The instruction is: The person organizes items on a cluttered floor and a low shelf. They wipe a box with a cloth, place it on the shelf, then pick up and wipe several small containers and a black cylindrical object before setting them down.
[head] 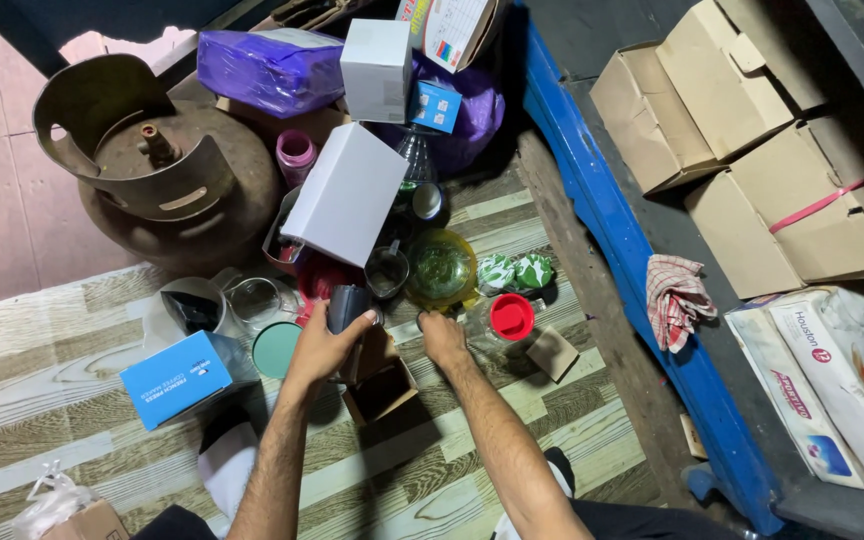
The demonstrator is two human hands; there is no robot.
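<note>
Here, seen from above, a person sits on a floor of wood-patterned sheeting crowded with household goods. Largest, well beyond the fingers and to their left, stands a rusted gas cylinder with its collar guard. A white box leans tilted just past the fingers, and a purple packet lies farther off behind it. To the right, across a blue-painted ledge, brown cartons are stacked, with a red-checked cloth draped near them. A blue box rests to the left of the left hand, beside a teal lid and a clear glass jug.

An open brown cardboard box sits between the two forearms, directly below the hands. A yellow-green glass bowl stands just beyond the right hand, a red-capped jar close to its right.

The left hand has its fingers wrapped around a dark grey cup, held upright above the open box's far edge. The right hand rests knuckles up near the bowl, fingers curled narrow; whether they grip anything cannot be told.
</note>
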